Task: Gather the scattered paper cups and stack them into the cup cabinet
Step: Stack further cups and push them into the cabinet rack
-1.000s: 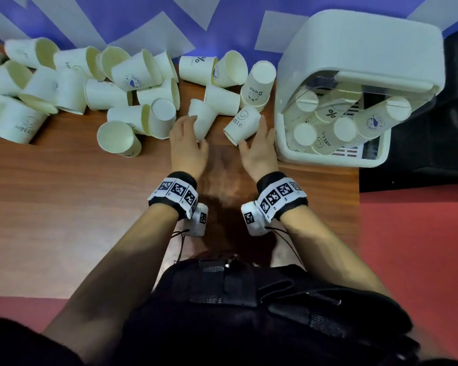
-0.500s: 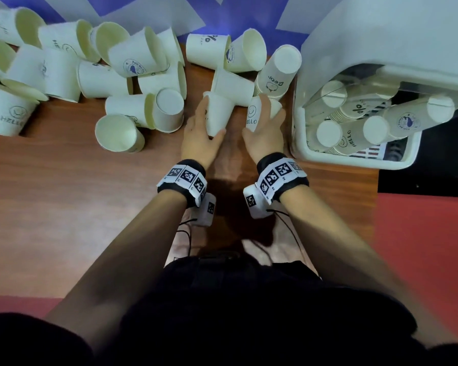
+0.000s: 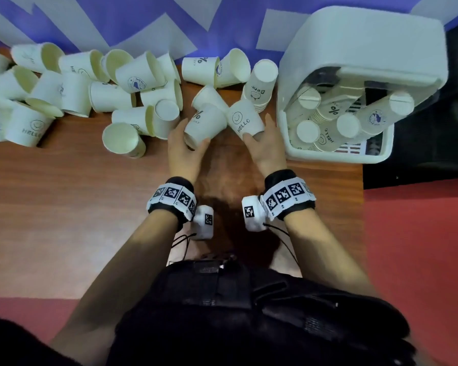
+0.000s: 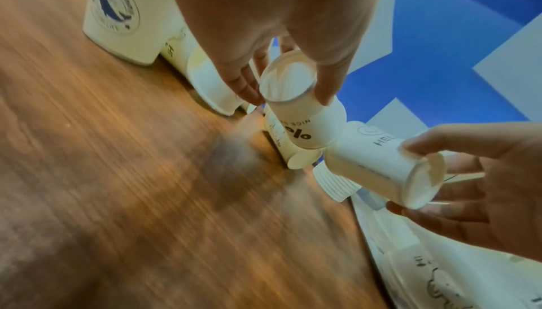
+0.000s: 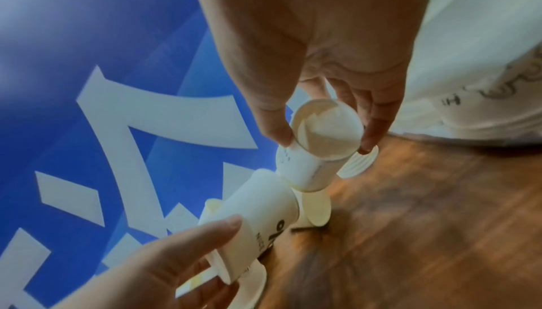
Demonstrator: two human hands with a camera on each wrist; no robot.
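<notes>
Wooden table (image 3: 64, 207): brown, with a heap of white paper cups lying along its far edge, against a blue and white wall.
Left hand (image 3: 181, 154): fingers and thumb curled round the base end of a cup printed with a percent sign (image 3: 205, 125). The thumb lies on one side and the fingers on the other. The cup is tipped, base toward the wrist, mouth pointing away toward the heap.
Right hand (image 3: 267, 151): thumb and fingers curled round the base end of a cup printed HELLO with a smiley face (image 3: 245, 120). The grip is the same, with the base toward the palm and the mouth pointing away.
Two held cups: side by side between the hands, leaning toward each other. Their far ends meet or nearly meet; which, I cannot tell. The wrist views show both raised off the wood.
Loose cups (image 3: 90, 96): most lie on their sides to the left of the hands, touching and overlapping. One lies open-mouthed toward the viewer (image 3: 122, 140), just left of the left hand.
Short stack marked Bear (image 3: 259, 85): base up, behind the right hand, close beside the cabinet.
Cup cabinet (image 3: 365, 75): a white plastic box at the table's right end, just beside the right hand, with several tall stacks of cups (image 3: 349, 114) leaning inside.
</notes>
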